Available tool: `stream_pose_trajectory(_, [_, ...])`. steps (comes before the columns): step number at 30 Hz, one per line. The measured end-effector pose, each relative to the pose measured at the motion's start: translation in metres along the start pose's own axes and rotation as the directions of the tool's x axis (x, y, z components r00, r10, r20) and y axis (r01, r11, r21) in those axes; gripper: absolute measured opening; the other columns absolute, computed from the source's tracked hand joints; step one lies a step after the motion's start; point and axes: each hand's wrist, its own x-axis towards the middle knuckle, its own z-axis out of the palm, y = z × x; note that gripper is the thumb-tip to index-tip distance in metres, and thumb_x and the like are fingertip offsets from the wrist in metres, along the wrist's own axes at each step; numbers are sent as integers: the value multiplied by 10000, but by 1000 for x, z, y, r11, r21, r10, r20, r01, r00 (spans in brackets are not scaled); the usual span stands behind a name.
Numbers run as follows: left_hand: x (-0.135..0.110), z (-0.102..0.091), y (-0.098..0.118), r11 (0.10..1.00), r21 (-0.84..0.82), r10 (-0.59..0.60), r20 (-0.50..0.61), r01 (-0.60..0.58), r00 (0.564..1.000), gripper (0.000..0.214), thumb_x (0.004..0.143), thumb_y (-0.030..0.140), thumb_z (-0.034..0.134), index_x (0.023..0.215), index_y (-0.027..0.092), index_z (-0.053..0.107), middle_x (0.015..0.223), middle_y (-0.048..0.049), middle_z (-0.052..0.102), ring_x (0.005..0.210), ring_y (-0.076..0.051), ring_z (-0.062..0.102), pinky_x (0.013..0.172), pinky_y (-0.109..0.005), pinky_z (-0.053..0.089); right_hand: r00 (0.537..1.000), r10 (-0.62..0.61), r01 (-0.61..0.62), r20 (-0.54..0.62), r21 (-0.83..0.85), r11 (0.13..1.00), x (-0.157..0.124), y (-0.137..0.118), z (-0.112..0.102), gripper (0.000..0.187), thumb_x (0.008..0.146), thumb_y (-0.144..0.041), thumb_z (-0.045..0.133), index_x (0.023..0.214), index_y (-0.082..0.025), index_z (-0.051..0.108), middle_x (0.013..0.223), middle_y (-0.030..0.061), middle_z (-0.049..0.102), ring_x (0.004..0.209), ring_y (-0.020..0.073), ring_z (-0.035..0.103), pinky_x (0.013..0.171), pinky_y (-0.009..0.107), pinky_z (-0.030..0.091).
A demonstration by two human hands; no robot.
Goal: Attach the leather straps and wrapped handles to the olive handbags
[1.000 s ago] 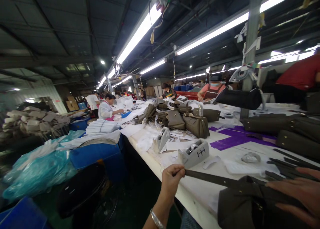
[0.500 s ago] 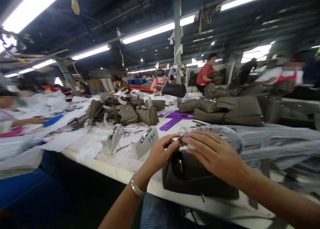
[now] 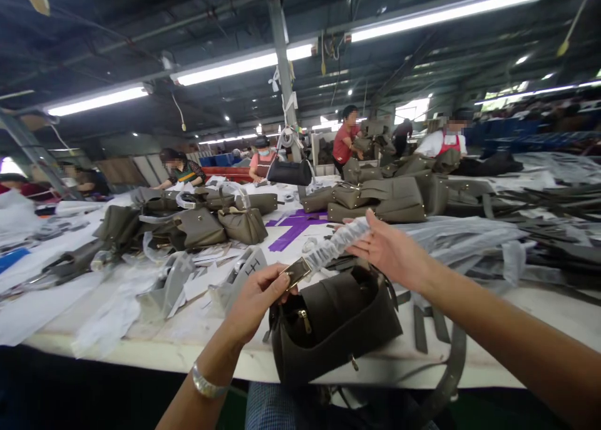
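Observation:
A dark olive handbag (image 3: 328, 355) rests at the table's front edge with its top open, a gold zip pull (image 3: 305, 321) showing inside. Between the finger and thumb of my left hand (image 3: 256, 298) is the gold-framed end (image 3: 299, 269) of the bag's handle. From there the handle (image 3: 335, 245), wrapped in clear plastic film, slants up to the right. My right hand (image 3: 397, 255) is closed around its upper end, thumb on top and fingers behind. Below, a small gold clasp (image 3: 354, 362) hangs on the bag's front.
Two grey tape dispensers (image 3: 166, 286) stand left of the bag, near purple strips (image 3: 291, 230). Piles of olive bags (image 3: 200, 226) lie beyond them, and more bags (image 3: 382, 198) behind my right hand. Plastic-wrapped straps (image 3: 474, 236) spread rightward. Several people work across the table.
My right hand has moved off the metal-framed end and up along the handle, whose wrapped length now shows. The view has swung right, and the bag's opening faces me more.

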Motion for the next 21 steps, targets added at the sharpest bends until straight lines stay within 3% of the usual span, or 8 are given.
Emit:
stream_pose_trajectory(3, [-2, 2, 8, 999, 52, 2, -71, 2, 997, 363, 886, 497, 595, 765, 162, 657, 663, 8, 551, 594, -122, 448, 568, -224, 327, 995, -74, 71, 66, 49, 996, 15, -30, 28, 344, 944, -473, 534, 1007, -155, 648, 1093, 136, 731, 1126, 249, 653, 1078, 416, 451])
stream_pose_trajectory(5, [-1, 7, 11, 996, 88, 15, -138, -2, 990, 337, 887, 482, 602, 806, 162, 671, 660, 15, 558, 588, -116, 456, 567, -218, 337, 984, -147, 139, 101, 80, 987, 19, -35, 46, 315, 940, -456, 551, 1036, -171, 641, 1098, 118, 732, 1121, 242, 655, 1061, 414, 461])
stream_pose_trajectory(7, [0, 14, 10, 993, 118, 22, -168, -2, 986, 305, 890, 452, 610, 859, 160, 690, 686, 10, 580, 604, -116, 474, 581, -216, 356, 979, -136, 128, 151, 64, 990, 14, -25, 59, 289, 924, -430, 592, 1062, -181, 644, 1082, 99, 738, 1094, 237, 666, 1033, 418, 478])
stream_pose_trajectory(11, [1, 29, 3, 998, 64, 16, -142, -7, 990, 300, 893, 433, 608, 861, 149, 701, 772, -14, 629, 687, -133, 527, 639, -221, 403, 961, 63, -39, 271, -95, 995, -10, 23, 61, 318, 850, -417, 702, 1031, -156, 685, 1005, 90, 754, 976, 227, 696, 944, 385, 526])
stream_pose_trajectory(14, [4, 38, 0, 1000, 6, 12, -93, -11, 996, 310, 892, 437, 608, 840, 143, 692, 743, -17, 634, 697, -138, 544, 652, -220, 418, 968, 70, -53, 240, -80, 995, -22, 41, 53, 377, 856, -457, 685, 1058, -138, 691, 1009, 105, 751, 890, 218, 708, 812, 364, 578])
stream_pose_trajectory(17, [7, 46, 0, 1000, -8, -3, -54, 2, 999, 323, 897, 456, 594, 877, 147, 687, 652, 6, 595, 605, -117, 504, 585, -207, 381, 986, 22, -17, 163, -29, 999, -19, 32, 48, 365, 885, -452, 650, 1093, -154, 685, 1038, 117, 748, 862, 231, 722, 719, 364, 600])
stream_pose_trajectory(21, [11, 55, 1, 1000, 2, 6, -65, -6, 998, 322, 905, 455, 583, 897, 149, 686, 614, 26, 543, 566, -101, 456, 555, -204, 331, 992, -119, 118, 37, 25, 993, -5, 9, 43, 284, 924, -405, 611, 1006, -149, 707, 1033, 120, 757, 1030, 236, 701, 936, 362, 551])
